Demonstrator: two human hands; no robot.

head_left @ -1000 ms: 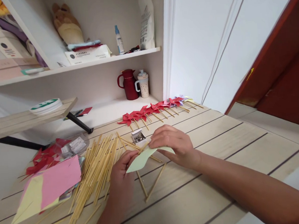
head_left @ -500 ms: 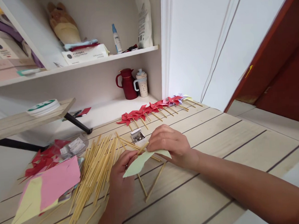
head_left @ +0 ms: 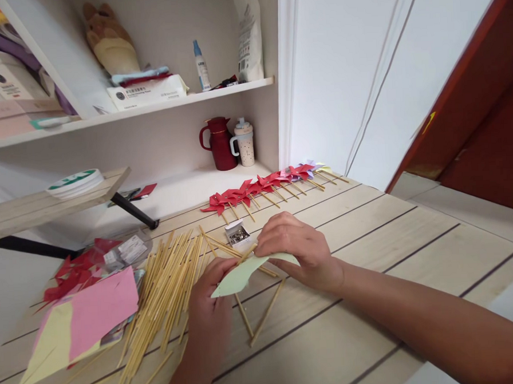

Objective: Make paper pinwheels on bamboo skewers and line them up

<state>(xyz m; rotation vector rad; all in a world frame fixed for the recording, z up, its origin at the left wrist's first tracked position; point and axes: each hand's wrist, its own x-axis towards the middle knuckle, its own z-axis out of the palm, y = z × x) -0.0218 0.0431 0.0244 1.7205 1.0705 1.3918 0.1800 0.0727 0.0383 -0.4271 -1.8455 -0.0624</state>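
Observation:
Both my hands hold a pale green paper piece [head_left: 239, 275] just above the wooden table [head_left: 371, 249]. My left hand [head_left: 211, 312] pinches its near left part, and my right hand [head_left: 298, 248] pinches its far right edge. A thin wooden stick [head_left: 246, 254] pokes out between my fingers at the paper's top. A small open box of pins [head_left: 237, 236] sits just beyond my hands. A big heap of wooden sticks [head_left: 165, 294] lies to the left of my left hand. Two loose sticks [head_left: 263, 315] lie under the paper.
A row of red paper pinwheels on sticks [head_left: 256, 189] lies at the table's far edge. Pink and yellow paper sheets [head_left: 82, 318] and red paper scraps [head_left: 75, 270] lie at the left. A red jug [head_left: 219, 143] and a cup [head_left: 244, 142] stand on the shelf behind.
The hands stay almost in place; the green paper has shifted slightly between the fingers.

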